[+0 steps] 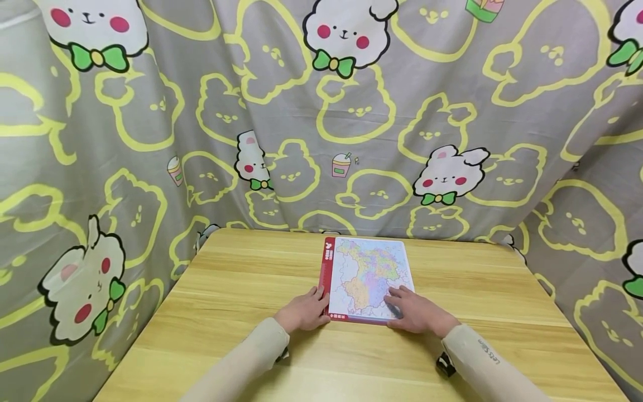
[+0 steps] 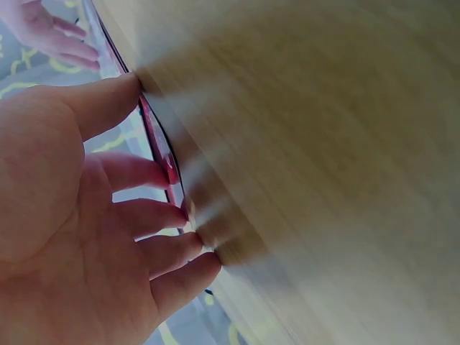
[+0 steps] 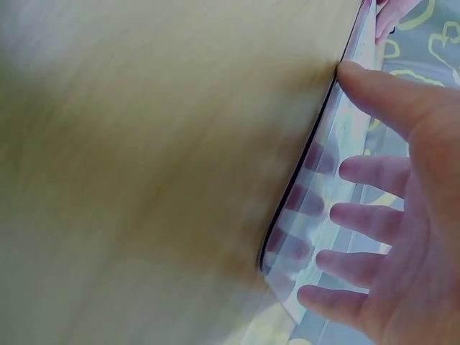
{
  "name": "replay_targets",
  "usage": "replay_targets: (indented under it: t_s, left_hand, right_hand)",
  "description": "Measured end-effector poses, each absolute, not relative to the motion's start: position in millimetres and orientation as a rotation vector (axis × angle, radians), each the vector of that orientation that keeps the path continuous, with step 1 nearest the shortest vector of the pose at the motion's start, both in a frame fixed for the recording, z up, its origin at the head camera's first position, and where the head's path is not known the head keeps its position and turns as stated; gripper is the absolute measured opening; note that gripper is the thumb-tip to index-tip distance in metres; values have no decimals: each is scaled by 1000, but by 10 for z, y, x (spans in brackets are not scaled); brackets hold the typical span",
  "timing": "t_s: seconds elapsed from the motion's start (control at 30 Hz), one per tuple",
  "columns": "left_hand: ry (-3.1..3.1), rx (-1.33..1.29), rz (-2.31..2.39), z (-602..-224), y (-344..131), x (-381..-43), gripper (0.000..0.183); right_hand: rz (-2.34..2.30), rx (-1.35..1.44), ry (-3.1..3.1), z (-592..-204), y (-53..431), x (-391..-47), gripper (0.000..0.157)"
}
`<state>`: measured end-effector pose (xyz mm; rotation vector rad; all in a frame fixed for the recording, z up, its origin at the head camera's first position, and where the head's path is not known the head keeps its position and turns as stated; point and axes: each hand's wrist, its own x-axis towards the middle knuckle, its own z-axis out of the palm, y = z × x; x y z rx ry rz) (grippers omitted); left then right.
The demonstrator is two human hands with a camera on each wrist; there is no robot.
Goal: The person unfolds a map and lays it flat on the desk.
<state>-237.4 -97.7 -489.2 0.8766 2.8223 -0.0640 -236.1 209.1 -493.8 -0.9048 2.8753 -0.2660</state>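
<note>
A flat map board with a red left border and a coloured map lies on the wooden table. My left hand is at its lower left corner, thumb and fingertips right at the red edge. In the left wrist view those fingers are spread and nearly straight along the thin rim. My right hand is at the lower right corner. The right wrist view shows its thumb at the dark edge of the board, with the other fingers extended above the glossy surface, which reflects them.
The wooden table extends on all sides of the board. A grey curtain with cartoon animals hangs behind the table and along both sides. A dark band shows under the right sleeve.
</note>
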Motion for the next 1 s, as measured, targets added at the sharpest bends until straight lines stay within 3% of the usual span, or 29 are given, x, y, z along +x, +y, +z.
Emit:
replay_targets:
  t_s: [1.0]
  left_hand:
    - [2811,849,-125,-4875,-942,-2371,59]
  right_hand:
    - [-224,-1183,2826,-4915,1330,-2472,55]
